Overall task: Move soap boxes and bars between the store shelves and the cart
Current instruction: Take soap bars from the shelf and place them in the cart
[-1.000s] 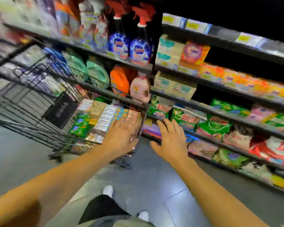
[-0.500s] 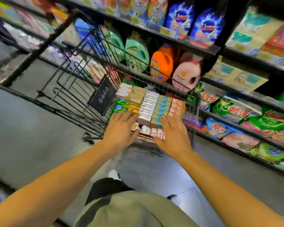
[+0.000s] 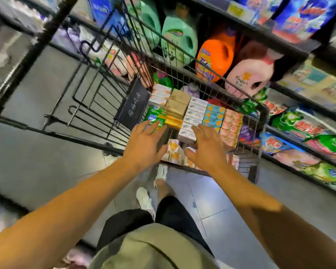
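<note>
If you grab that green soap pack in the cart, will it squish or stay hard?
The green soap pack looks wrapped in shiny film, so it is probably a bit slippery and crinkly. Its blocky shape suggests firm bars inside, so likely stiff, not floppy. It lies flat beside the yellow bar under the left hand, so it should not roll.

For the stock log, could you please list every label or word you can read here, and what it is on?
"Comfort": pink softener jug on the shelf.
"Tide", blurred, likely: orange detergent jug.
Chinese characters, not fully legible: green detergent bags.
Symbols, no words: black cart flap.
Soap boxes in the cart: print too small to read.
</note>
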### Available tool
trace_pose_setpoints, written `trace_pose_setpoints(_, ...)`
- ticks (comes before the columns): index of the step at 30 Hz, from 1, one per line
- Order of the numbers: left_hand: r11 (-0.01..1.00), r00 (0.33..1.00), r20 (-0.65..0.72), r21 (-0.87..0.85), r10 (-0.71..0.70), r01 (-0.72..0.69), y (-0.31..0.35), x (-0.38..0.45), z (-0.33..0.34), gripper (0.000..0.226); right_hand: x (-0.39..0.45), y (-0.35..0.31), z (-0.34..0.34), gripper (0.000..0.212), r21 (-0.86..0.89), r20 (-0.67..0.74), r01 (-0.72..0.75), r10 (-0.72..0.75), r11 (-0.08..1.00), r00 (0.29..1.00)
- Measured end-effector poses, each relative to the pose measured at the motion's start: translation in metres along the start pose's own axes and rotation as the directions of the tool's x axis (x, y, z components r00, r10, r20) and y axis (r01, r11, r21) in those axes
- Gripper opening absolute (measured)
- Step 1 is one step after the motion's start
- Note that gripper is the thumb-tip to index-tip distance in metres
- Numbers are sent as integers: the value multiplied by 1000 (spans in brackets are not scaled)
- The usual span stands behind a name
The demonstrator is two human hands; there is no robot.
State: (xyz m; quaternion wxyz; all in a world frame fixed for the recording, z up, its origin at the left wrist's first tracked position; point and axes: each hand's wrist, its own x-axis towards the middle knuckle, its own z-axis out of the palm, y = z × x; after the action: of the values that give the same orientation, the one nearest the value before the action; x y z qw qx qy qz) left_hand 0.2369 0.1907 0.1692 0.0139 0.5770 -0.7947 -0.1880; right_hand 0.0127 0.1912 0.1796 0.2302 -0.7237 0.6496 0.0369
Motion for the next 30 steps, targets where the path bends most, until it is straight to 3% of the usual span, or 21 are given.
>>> trace_pose_setpoints(6, 998, 998, 57, -56, -15, 18, -22, 68, 15, 67, 91, 19, 26, 79, 1, 67, 2, -3, 1000, 998)
trace_pose_setpoints(16, 970, 965, 198, -138, -171, 200, -75, 182, 94, 71, 236, 54, 94, 82, -27, 252, 12, -5, 1000, 968)
trace_pose_setpoints(25, 884, 910, 317, -295, -267, 363, -104, 222, 145, 75, 296, 60, 143, 78, -166, 22, -48, 53, 985, 998)
trace_pose_setpoints(30, 811, 906, 296, -419, -302, 408, -108, 232, 157, 67, 302, 59, 161, 83, -217, -45, -81, 73, 973, 996)
